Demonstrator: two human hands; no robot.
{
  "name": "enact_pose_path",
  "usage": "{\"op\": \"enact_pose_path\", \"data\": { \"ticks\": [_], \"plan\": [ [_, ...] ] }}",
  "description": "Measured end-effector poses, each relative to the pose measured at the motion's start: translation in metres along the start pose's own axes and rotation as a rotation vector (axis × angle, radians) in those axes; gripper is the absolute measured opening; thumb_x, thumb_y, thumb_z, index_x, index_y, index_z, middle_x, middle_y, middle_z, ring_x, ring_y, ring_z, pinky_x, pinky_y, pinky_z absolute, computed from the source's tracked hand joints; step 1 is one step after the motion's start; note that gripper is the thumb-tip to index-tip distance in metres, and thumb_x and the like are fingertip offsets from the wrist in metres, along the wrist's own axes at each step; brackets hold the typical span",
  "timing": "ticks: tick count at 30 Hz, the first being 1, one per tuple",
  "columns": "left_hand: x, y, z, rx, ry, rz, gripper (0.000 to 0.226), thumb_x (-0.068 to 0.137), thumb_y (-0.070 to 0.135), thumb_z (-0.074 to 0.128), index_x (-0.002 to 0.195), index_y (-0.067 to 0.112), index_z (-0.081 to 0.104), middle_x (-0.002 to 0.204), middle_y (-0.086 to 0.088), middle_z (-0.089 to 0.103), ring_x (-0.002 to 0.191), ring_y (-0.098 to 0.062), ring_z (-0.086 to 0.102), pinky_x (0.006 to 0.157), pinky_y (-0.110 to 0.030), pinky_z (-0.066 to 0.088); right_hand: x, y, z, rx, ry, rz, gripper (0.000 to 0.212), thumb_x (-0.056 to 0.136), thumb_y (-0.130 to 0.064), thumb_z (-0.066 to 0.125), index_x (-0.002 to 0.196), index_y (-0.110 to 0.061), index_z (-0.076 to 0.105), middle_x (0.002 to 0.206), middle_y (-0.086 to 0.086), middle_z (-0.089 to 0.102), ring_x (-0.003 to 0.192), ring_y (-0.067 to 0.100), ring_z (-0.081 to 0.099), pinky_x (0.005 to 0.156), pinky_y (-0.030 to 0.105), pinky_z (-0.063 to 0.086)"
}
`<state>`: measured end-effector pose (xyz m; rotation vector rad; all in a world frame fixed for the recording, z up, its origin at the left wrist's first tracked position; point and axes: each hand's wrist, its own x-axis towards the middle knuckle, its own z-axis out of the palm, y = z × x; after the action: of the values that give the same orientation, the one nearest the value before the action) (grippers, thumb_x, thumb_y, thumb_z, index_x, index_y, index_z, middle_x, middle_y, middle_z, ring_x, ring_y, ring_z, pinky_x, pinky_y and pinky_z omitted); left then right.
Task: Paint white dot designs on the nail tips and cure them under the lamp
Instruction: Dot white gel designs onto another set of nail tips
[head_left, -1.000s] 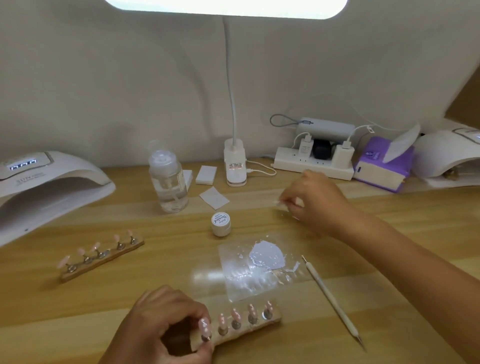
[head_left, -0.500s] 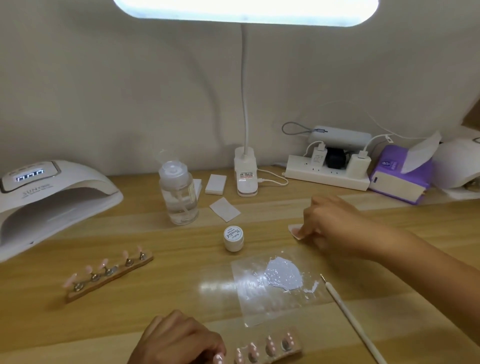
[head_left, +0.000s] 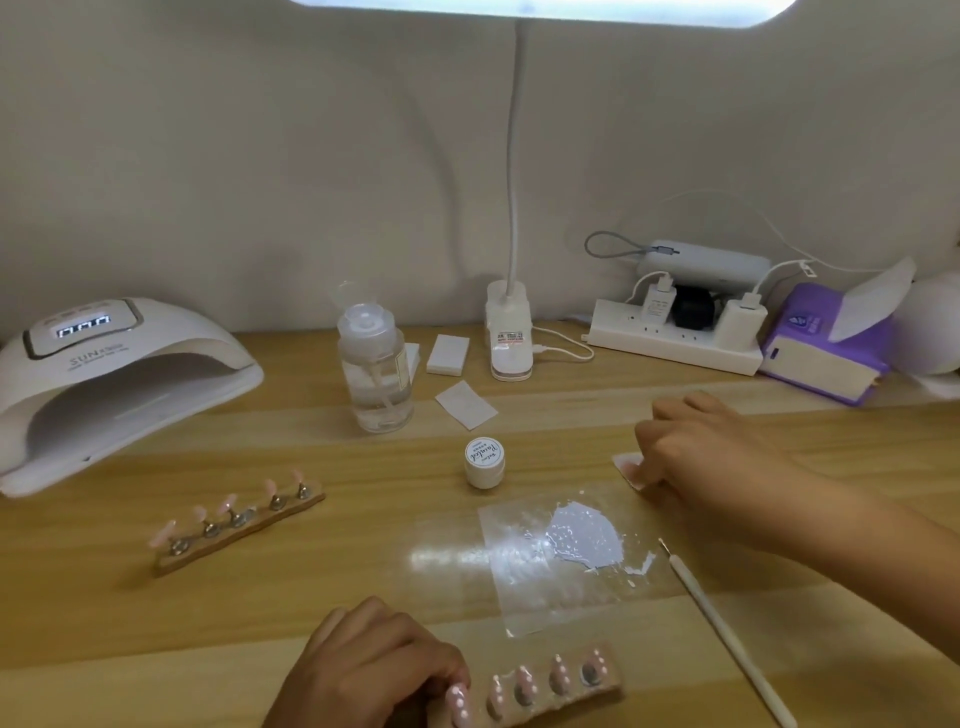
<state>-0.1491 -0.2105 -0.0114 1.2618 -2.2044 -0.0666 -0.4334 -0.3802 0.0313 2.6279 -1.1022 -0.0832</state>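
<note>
Right, from the head view: the left hand (head_left: 374, 670) sits at the near edge, fingers curled round the end of the near wooden holder strip (head_left: 602, 693). Its pink nail tips (head_left: 525, 679) look already dotted white.

The right hand (head_left: 711, 452) is further out, curled fingertips pinching a small pink-stained white pad (head_left: 626, 464) down onto the wooden tabletop (head_left: 311, 597). That's just beyond the clear palette sheet (head_left: 519, 582) with its white gel smear. A slim white dotting tool (head_left: 727, 634) lies free beside the sheet.

To do this well, I'd say leave the pad clear of the wet gel and keep the strip level so the dots don't run. Then carry it to the white domed curing lamp (head_left: 104, 374) at far left.

Against a second ago, the pad was up off the table in that hand; now it's pressed down. The left hand's grip hasn't changed.
</note>
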Motion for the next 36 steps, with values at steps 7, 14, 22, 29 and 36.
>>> {"op": "enact_pose_path", "data": {
  "ticks": [7,14,22,29,36],
  "plan": [
    [-0.003,0.003,0.000,-0.029,-0.011,-0.037,0.009,0.067,0.042,0.066,0.073,0.036,0.069,0.070,0.020,0.059,0.071,0.001,0.053,0.069,-0.018,0.041,0.060,0.006,-0.003,0.155,-0.065,0.098,0.029,0.102,-0.040,0.046,0.118,-0.036,0.071,0.095,-0.011,0.055,0.095,0.014,0.042,0.077,0.027,0.022],
    [-0.002,0.003,-0.001,-0.064,-0.045,-0.040,0.011,0.071,0.044,0.062,0.073,0.035,0.070,0.069,0.019,0.059,0.070,0.000,0.051,0.069,-0.017,0.041,0.046,0.006,0.007,0.142,0.014,0.055,0.031,0.100,-0.049,0.044,0.110,-0.042,0.072,0.091,-0.016,0.058,0.086,0.009,0.035,0.074,0.029,0.018],
    [0.000,0.001,-0.004,-0.070,-0.066,-0.029,0.033,0.090,0.056,0.048,0.074,0.036,0.070,0.069,0.019,0.058,0.072,0.003,0.050,0.069,-0.013,0.039,0.065,-0.024,0.008,0.362,0.074,0.104,0.023,0.099,-0.038,0.055,0.113,-0.037,0.073,0.097,-0.008,0.065,0.100,0.019,0.054,0.082,0.032,0.036],
    [0.000,0.005,-0.002,-0.128,-0.046,-0.109,0.012,0.057,0.033,0.070,0.069,0.033,0.069,0.067,0.019,0.059,0.068,-0.001,0.056,0.068,-0.020,0.046,0.043,0.017,-0.003,0.150,-0.018,0.305,0.026,0.102,-0.039,0.050,0.119,-0.041,0.069,0.107,-0.010,0.063,0.104,0.017,0.048,0.081,0.030,0.024],
    [0.001,0.005,-0.040,-0.372,-0.013,-0.281,0.013,0.056,0.030,0.071,0.069,0.025,0.072,0.073,0.013,0.068,0.072,-0.004,0.062,0.060,-0.019,0.049,-0.040,-0.048,-0.055,0.504,0.423,0.118,0.030,0.086,-0.011,0.060,0.107,-0.026,0.077,0.080,-0.015,0.057,0.077,0.017,0.051,0.074,0.037,0.038]
  ]
}}
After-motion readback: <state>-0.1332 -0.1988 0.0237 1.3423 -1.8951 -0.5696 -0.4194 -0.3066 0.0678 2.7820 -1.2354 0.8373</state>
